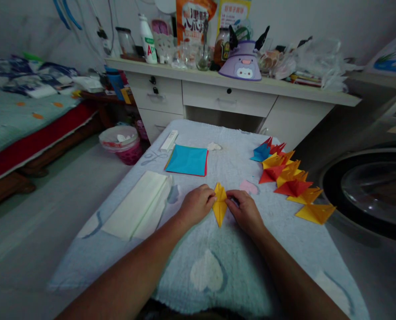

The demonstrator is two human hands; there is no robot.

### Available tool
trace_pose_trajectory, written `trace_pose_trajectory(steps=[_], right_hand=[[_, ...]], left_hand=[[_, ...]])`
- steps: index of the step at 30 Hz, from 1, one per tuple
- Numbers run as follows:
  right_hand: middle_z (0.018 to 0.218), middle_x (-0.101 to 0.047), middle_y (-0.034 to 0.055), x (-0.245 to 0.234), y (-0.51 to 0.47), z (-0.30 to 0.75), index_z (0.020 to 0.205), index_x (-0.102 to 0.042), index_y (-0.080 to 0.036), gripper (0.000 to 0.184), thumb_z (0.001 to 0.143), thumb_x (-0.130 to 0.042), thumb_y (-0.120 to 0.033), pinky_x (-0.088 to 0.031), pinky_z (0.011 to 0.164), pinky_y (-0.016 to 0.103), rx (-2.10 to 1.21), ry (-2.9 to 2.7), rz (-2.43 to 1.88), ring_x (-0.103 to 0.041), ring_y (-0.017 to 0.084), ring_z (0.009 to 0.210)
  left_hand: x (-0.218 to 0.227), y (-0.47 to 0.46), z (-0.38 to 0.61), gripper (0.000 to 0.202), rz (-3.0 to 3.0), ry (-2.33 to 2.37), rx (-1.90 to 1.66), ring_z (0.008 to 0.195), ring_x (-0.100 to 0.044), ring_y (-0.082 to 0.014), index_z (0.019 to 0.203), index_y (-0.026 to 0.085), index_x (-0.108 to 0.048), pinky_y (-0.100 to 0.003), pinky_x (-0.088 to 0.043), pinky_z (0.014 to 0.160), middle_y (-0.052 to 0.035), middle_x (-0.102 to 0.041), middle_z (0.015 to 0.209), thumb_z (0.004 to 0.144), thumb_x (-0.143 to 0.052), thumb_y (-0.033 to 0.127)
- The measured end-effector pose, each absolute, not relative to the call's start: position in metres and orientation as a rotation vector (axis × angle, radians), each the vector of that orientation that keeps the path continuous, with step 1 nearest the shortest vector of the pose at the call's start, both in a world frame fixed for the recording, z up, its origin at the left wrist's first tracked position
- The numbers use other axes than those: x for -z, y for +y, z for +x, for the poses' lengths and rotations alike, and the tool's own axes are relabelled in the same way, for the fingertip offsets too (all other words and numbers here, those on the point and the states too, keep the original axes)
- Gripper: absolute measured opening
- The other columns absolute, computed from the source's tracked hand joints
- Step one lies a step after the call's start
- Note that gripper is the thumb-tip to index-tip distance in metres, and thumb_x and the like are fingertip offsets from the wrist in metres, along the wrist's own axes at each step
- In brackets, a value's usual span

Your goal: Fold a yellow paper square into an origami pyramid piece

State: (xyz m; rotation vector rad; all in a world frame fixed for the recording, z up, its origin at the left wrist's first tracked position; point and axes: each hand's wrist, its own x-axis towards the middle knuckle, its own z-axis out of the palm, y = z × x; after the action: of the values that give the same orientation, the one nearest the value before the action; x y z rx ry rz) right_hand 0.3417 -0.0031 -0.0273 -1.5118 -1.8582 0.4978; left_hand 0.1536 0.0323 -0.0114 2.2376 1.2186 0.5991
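Note:
A yellow folded origami paper (pixel 219 205), shaped like a narrow diamond, is held between my two hands just above or on the cloth. My left hand (pixel 198 203) pinches its left edge with thumb and fingers. On the other side my right hand (pixel 245 210) grips the right edge between thumb and forefinger. Beyond them lies a stack of square paper (pixel 188 160), blue on top with red showing below. Several finished paper cranes (pixel 294 187) in yellow, orange, red and blue stand in rows to the right.
Folded white cloth or tissue (pixel 138 204) lies left of my hands, with a small white box (pixel 169 140) farther back. A patterned cloth (pixel 191 249) covers the table. A cluttered desk (pixel 224 100) stands behind, a bin (pixel 123 142) at left, a washing machine (pixel 381 133) at right.

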Motion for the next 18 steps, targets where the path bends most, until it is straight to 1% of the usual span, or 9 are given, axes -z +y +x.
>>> trace_pose_trajectory(steps=[2, 4, 5, 7, 8, 10, 12, 14, 18], right_hand=[[0.087, -0.069, 0.0044, 0.029, -0.001, 0.338, 0.102, -0.062, -0.021, 0.023, 0.080, -0.057, -0.019, -0.043, 0.080, 0.037, -0.475, -1.794, -1.577, -0.060, 0.022, 0.085], [0.080, -0.067, 0.0022, 0.029, 0.000, 0.335, 0.104, -0.059, -0.021, 0.025, 0.079, -0.058, -0.019, -0.042, 0.077, 0.036, -0.451, -1.762, -1.625, -0.059, 0.022, 0.081], [0.078, -0.066, 0.0015, 0.028, 0.000, 0.334, 0.102, -0.058, -0.021, 0.024, 0.078, -0.058, -0.018, -0.041, 0.075, 0.035, -0.433, -1.764, -1.641, -0.058, 0.021, 0.079], [0.075, -0.065, 0.0015, 0.028, 0.001, 0.332, 0.094, -0.058, -0.021, 0.017, 0.077, -0.059, -0.016, -0.038, 0.073, 0.034, -0.379, -1.805, -1.668, -0.056, 0.021, 0.077], [0.075, -0.064, 0.0021, 0.028, 0.000, 0.332, 0.090, -0.058, -0.021, 0.013, 0.077, -0.059, -0.016, -0.037, 0.073, 0.034, -0.345, -1.840, -1.680, -0.055, 0.022, 0.077], [0.076, -0.064, 0.0033, 0.028, 0.000, 0.332, 0.084, -0.060, -0.020, 0.008, 0.079, -0.058, -0.015, -0.035, 0.073, 0.034, -0.273, -1.914, -1.692, -0.053, 0.022, 0.078], [0.078, -0.064, 0.0043, 0.029, 0.001, 0.332, 0.083, -0.063, -0.020, 0.007, 0.080, -0.058, -0.016, -0.034, 0.074, 0.034, -0.211, -1.975, -1.687, -0.052, 0.022, 0.078], [0.080, -0.064, 0.0052, 0.030, 0.001, 0.331, 0.083, -0.065, -0.020, 0.007, 0.082, -0.058, -0.018, -0.032, 0.074, 0.034, -0.172, -2.014, -1.694, -0.052, 0.022, 0.079], [0.083, -0.062, 0.0066, 0.029, 0.000, 0.327, 0.084, -0.065, -0.020, 0.008, 0.085, -0.060, -0.027, -0.030, 0.073, 0.035, -0.114, -2.029, -1.782, -0.049, 0.023, 0.081]], left_hand=[[0.013, 0.031, 0.157, 0.014, 2.253, 1.295, -0.599, 0.085, -0.061, -0.0186, 0.083, 0.018, -0.063, -0.028, -0.044, 0.076, -0.0045, -0.063, 0.088, 0.088, -0.050, 0.021], [0.014, 0.029, 0.159, 0.007, 2.243, 1.354, -0.610, 0.083, -0.060, -0.0180, 0.087, 0.020, -0.059, -0.028, -0.044, 0.073, -0.0030, -0.062, 0.088, 0.086, -0.053, 0.020], [0.014, 0.028, 0.159, 0.006, 2.231, 1.374, -0.621, 0.082, -0.060, -0.0177, 0.091, 0.021, -0.057, -0.027, -0.043, 0.071, -0.0022, -0.062, 0.088, 0.086, -0.054, 0.020], [0.015, 0.026, 0.160, 0.014, 2.214, 1.393, -0.645, 0.081, -0.060, -0.0172, 0.097, 0.022, -0.054, -0.027, -0.042, 0.069, -0.0011, -0.062, 0.088, 0.084, -0.056, 0.018], [0.016, 0.026, 0.160, 0.015, 2.220, 1.397, -0.651, 0.081, -0.060, -0.0171, 0.098, 0.022, -0.053, -0.027, -0.042, 0.069, -0.0009, -0.062, 0.089, 0.084, -0.057, 0.018], [0.016, 0.026, 0.159, 0.009, 2.259, 1.401, -0.644, 0.081, -0.059, -0.0174, 0.092, 0.022, -0.054, -0.027, -0.041, 0.069, -0.0015, -0.061, 0.089, 0.085, -0.057, 0.018], [0.017, 0.026, 0.159, 0.003, 2.311, 1.400, -0.628, 0.082, -0.058, -0.0182, 0.085, 0.021, -0.056, -0.028, -0.041, 0.070, -0.0025, -0.060, 0.087, 0.085, -0.056, 0.018], [0.018, 0.027, 0.159, 0.005, 2.358, 1.390, -0.621, 0.083, -0.057, -0.0193, 0.081, 0.020, -0.059, -0.030, -0.041, 0.073, -0.0036, -0.060, 0.086, 0.086, -0.056, 0.019], [0.019, 0.029, 0.160, 0.006, 2.387, 1.408, -0.623, 0.086, -0.055, -0.0211, 0.081, 0.019, -0.062, -0.033, -0.040, 0.077, -0.0048, -0.060, 0.087, 0.085, -0.060, 0.023]])
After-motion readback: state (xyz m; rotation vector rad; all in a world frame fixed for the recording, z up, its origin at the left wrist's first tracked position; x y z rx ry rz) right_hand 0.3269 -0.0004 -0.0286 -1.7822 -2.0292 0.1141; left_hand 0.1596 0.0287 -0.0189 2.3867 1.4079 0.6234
